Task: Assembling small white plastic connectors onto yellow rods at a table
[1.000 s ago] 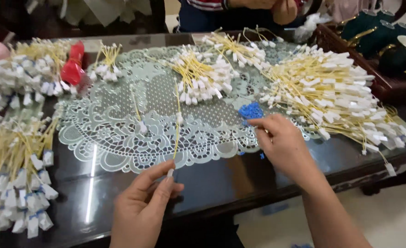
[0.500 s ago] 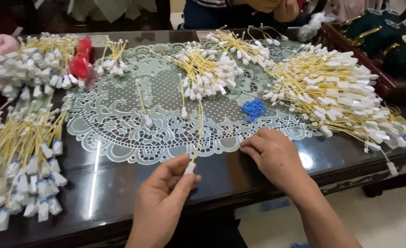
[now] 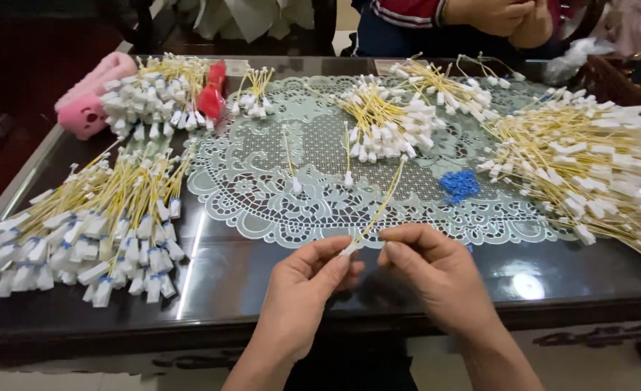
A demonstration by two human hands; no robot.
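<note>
A single yellow wire (image 3: 380, 208) with a small white connector (image 3: 349, 249) at its near end is pinched between the thumb and fingers of the left hand (image 3: 302, 289), the wire slanting up and away from the grip over a pale green lace doily (image 3: 262, 195). The right hand (image 3: 436, 271) sits just beside it, fingertips closed together right at the connector; whether they touch the connector or hold something tiny is too small to make out. Just beyond the right hand lies one little heap of blue pieces (image 3: 459, 185) on the doily. Two more loose yellow wires (image 3: 291, 163) lie beyond the grip on the lace. Five piles of finished-looking wires surround the hands: a large pile far right (image 3: 588, 163), cut off by the frame edge, one straight ahead (image 3: 389, 127), a small one (image 3: 254, 94) and another (image 3: 150, 94) to the far left, and a big pile with blue-marked connectors (image 3: 96, 224) near left. A pink object (image 3: 89, 101) lies partly hidden behind the far-left pile. Another person's hands (image 3: 501, 14) show at the top edge, across the dark glossy table (image 3: 248, 282).
</note>
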